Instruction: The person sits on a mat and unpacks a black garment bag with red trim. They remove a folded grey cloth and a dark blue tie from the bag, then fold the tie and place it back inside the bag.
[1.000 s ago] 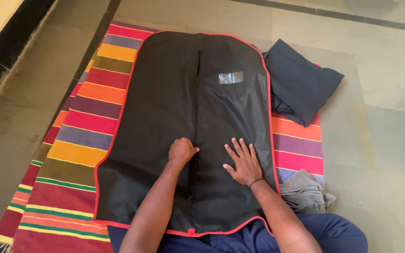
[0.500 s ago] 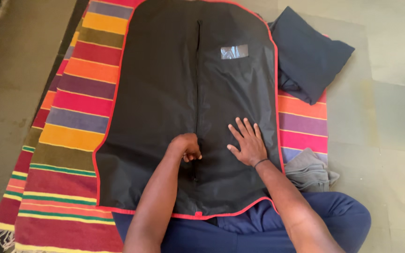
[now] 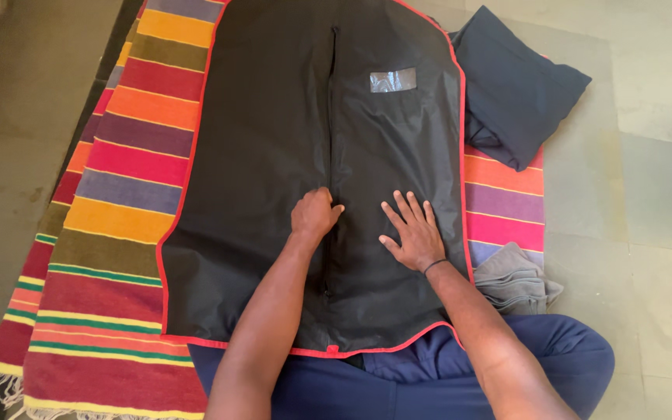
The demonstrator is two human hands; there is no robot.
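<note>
Kneeling over a black garment bag [image 3: 274, 155] with red piping, which fills the centre of the frame and lies flat on a striped rug [image 3: 118, 194] of red, orange, yellow and purple bands. The left hand [image 3: 314, 216] is curled tight, fingers bunched right at the zip line that runs down the middle of the bag; whether it pinches the zip pull cannot be told. The right hand [image 3: 412, 232] lies just beside it, spread wide and flat, palm down on the fabric, holding nothing. In the upper middle sits a small clear window pocket [image 3: 393, 79]. At upper right a folded dark navy cloth [image 3: 519, 93] rests beside the bag's edge, and at lower right a crumpled grey cloth [image 3: 515, 281] lies near the right forearm. Grey stone floor [image 3: 647, 194] surrounds the rug.
</note>
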